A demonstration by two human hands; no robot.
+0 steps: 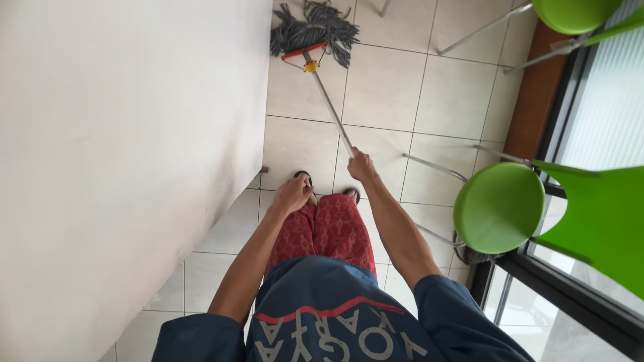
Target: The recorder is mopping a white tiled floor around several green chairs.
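Observation:
A mop with a grey string head [312, 28], a red frame and a yellow clip lies on the tiled floor ahead of my feet. Its metal handle [330, 104] slants back toward me. My right hand [362, 166] is closed around the near end of the handle. My left hand [292, 194] hangs lower, above my knees and red patterned trousers, with its fingers curled. I see nothing in it, and it is apart from the handle.
A large white table [121, 154] fills the left side, its edge close to my left arm. Green chairs with metal legs stand on the right [500, 208] and top right [573, 13]. Behind them runs a dark-framed window [597, 114].

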